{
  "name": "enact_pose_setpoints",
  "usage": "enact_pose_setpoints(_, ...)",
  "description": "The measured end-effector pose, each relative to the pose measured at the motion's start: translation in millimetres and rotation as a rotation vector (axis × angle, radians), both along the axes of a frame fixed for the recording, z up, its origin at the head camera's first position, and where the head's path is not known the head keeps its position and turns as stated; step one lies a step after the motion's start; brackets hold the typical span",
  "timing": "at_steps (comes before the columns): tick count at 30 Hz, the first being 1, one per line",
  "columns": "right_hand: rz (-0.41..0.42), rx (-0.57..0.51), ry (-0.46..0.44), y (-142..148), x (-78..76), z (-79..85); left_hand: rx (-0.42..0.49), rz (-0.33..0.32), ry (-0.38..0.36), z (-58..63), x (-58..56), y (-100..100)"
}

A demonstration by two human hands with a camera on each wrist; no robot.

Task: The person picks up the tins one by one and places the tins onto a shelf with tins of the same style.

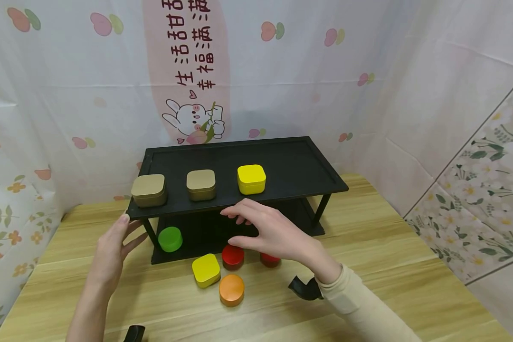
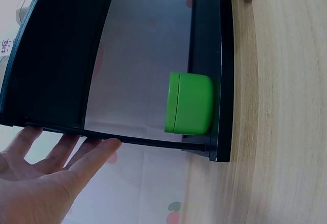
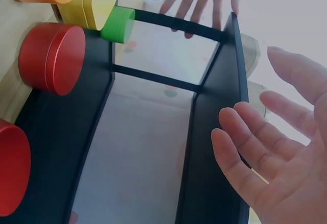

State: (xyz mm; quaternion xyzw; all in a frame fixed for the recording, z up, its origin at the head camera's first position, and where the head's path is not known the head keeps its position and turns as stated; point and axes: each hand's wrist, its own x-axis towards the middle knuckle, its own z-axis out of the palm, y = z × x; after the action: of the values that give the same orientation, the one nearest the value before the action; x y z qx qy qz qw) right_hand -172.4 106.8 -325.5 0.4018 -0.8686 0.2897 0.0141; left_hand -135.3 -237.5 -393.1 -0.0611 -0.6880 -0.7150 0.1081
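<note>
A black two-tier shelf [image 1: 282, 161] stands on the table. My left hand [image 1: 111, 247] touches the shelf's left end with its fingertips, near the front corner and the post; its fingers [image 2: 97, 155] are extended. In front of the upper tier, my right hand [image 1: 269, 228] hovers with nothing in it, fingers loosely bent and thumb apart. On top sit two gold tins [image 1: 149, 190] and a yellow tin [image 1: 251, 179], in a row along the front. A round green tin [image 1: 170, 239] stands on the lower tier at the left, beside the post.
Along the lower tier's front are a yellow tin [image 1: 206, 270], a red tin [image 1: 232, 257] and another red tin [image 1: 270, 260], partly behind my right wrist. Nearer stands an orange tin [image 1: 232, 289]. A patterned curtain [image 1: 282, 85] hangs behind the wooden table [image 1: 367, 266].
</note>
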Motion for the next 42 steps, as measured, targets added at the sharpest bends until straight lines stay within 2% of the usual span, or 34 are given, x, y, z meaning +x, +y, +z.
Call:
enact_pose_setpoints(13,0.022,0.042,-0.016,-14,-0.1,-6.8,0.018,0.004,-0.002,1.0,-0.5,1)
enact_pose_setpoints(24,0.05,0.099,-0.019,-26,-2.0,-15.2,-0.005,-0.004,-0.023,0.6,-1.2,0)
enact_pose_setpoints(42,0.081,0.169,-0.02,-38,-4.2,-31.1,0.003,-0.009,-0.006,-0.3,-1.3,0)
